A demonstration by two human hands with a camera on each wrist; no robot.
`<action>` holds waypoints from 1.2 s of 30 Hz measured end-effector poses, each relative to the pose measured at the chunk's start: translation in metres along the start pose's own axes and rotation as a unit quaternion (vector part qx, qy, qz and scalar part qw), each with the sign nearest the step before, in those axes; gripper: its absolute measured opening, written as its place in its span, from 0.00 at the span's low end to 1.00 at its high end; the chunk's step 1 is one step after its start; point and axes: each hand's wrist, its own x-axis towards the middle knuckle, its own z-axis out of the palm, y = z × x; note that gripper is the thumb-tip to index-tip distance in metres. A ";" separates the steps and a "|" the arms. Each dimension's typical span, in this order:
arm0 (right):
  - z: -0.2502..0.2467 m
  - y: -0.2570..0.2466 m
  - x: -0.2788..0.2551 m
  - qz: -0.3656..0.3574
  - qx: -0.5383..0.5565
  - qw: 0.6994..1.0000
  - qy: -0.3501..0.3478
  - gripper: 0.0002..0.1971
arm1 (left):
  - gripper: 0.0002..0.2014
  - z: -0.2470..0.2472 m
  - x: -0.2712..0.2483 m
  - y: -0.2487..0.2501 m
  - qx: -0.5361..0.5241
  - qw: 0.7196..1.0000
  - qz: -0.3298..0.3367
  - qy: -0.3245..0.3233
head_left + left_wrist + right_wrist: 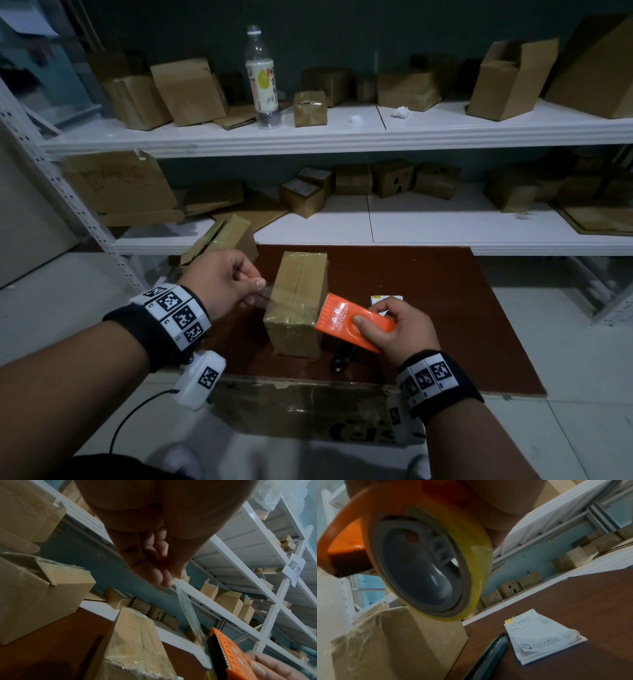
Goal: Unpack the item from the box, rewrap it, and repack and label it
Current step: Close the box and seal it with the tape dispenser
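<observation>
A small taped cardboard box (297, 301) (135, 642) (392, 642) stands on the brown table (445, 308). My right hand (400, 329) grips an orange tape dispenser (349, 322) (240, 660) (347, 545) at the box's right edge; its yellow tape roll (429, 563) fills the right wrist view. My left hand (226, 281) (159, 569) pinches the free end of a clear tape strip (274, 296) (187, 608) stretched from the dispenser's toothed blade over the box's top. A white shipping label (385, 301) (541, 635) lies on the table to the right of the box.
A dark pen-like tool (342, 359) (489, 660) lies by the box's near right side. Another cardboard box (222, 240) (34, 601) sits at the table's far left corner. White shelves (342, 133) behind hold several boxes and a plastic bottle (262, 75).
</observation>
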 end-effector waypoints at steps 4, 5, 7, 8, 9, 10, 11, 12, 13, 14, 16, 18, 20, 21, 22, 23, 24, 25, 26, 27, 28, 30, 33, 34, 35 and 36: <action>0.000 0.001 0.002 -0.005 -0.001 1.000 0.008 0.12 | 0.06 0.001 0.002 0.000 0.001 1.000 -0.003 0.004; 0.000 0.002 0.002 -0.006 0.002 1.000 0.009 0.12 | 0.05 0.001 0.002 0.000 0.002 1.000 -0.003 0.005; 0.000 0.003 0.002 -0.009 0.007 1.000 0.006 0.11 | 0.05 0.001 0.003 0.000 0.002 1.000 -0.002 0.004; 0.000 0.004 0.002 -0.009 0.008 1.000 0.004 0.11 | 0.05 0.001 0.004 0.000 0.005 1.000 0.000 0.003; 0.000 0.004 0.003 -0.010 0.010 1.000 0.004 0.11 | 0.05 0.001 0.004 -0.001 0.009 1.000 0.002 0.003; 0.000 0.006 0.003 -0.010 0.014 1.000 0.004 0.11 | 0.05 0.001 0.004 -0.001 0.013 1.000 0.005 0.004; 0.001 0.007 0.004 -0.007 0.018 1.000 0.003 0.12 | 0.05 0.001 0.005 -0.001 0.017 1.000 0.008 0.005; 0.001 0.009 0.004 -0.003 0.021 1.000 0.000 0.12 | 0.05 0.001 0.005 -0.002 0.020 1.000 0.012 0.005; 0.001 0.010 0.005 -0.001 0.024 1.000 -0.003 0.12 | 0.05 0.000 0.006 -0.002 0.021 1.000 0.016 0.005; 0.002 0.011 0.005 0.002 0.029 1.000 -0.007 0.12 | 0.05 0.000 0.006 -0.003 0.021 1.000 0.019 0.004; 0.002 0.012 0.006 0.005 0.035 0.999 -0.017 0.12 | 0.05 0.000 0.006 -0.004 0.025 0.999 0.023 0.002; 0.002 0.012 0.006 0.006 0.039 0.999 -0.020 0.12 | 0.05 -0.001 0.007 -0.006 0.027 0.999 0.023 0.004; 0.002 0.011 0.006 0.006 0.044 0.999 -0.019 0.12 | 0.05 0.000 0.008 -0.007 0.027 0.999 0.023 0.005; 0.002 0.011 0.005 0.004 0.043 0.999 -0.019 0.12 | 0.05 0.000 0.008 -0.008 0.027 0.999 0.022 0.005; 0.002 0.010 0.005 0.001 0.040 0.999 -0.020 0.12 | 0.05 0.000 0.008 -0.008 0.027 0.999 0.022 0.006; 0.002 0.010 0.005 -0.001 0.036 0.999 -0.022 0.12 | 0.05 0.000 0.009 -0.009 0.029 0.999 0.020 0.006; 0.003 0.009 0.005 -0.002 0.035 0.999 -0.022 0.12 | 0.05 0.000 0.009 -0.009 0.030 0.999 0.019 0.007; 0.003 0.010 0.005 -0.003 0.034 0.999 -0.018 0.12 | 0.05 0.000 0.010 -0.010 0.029 0.999 0.018 0.008; 0.003 0.010 0.006 -0.004 0.032 0.999 -0.012 0.12 | 0.06 0.001 0.011 -0.011 0.028 0.999 0.018 0.009; 0.003 0.011 0.006 -0.004 0.030 1.000 -0.008 0.12 | 0.06 0.001 0.011 -0.011 0.028 0.999 0.019 0.010; 0.003 0.011 0.007 -0.002 0.028 1.000 -0.006 0.12 | 0.06 0.002 0.012 -0.012 0.031 0.999 0.020 0.011; 0.003 0.012 0.006 -0.001 0.027 1.000 -0.004 0.12 | 0.06 0.003 0.011 -0.012 0.038 0.999 0.022 0.014; 0.002 0.013 0.006 -0.001 0.029 1.000 -0.005 0.11 | 0.07 0.003 0.011 -0.012 0.047 0.998 0.027 0.015; 0.003 0.013 0.006 0.000 0.030 1.000 -0.006 0.11 | 0.07 0.003 0.011 -0.013 0.050 0.998 0.027 0.014; 0.003 0.013 0.005 0.002 0.029 1.000 -0.007 0.11 | 0.07 0.004 0.011 -0.013 0.055 0.998 0.029 0.015; 0.003 0.013 0.005 0.004 0.027 1.000 -0.009 0.12 | 0.07 0.004 0.011 -0.014 0.060 0.998 0.031 0.014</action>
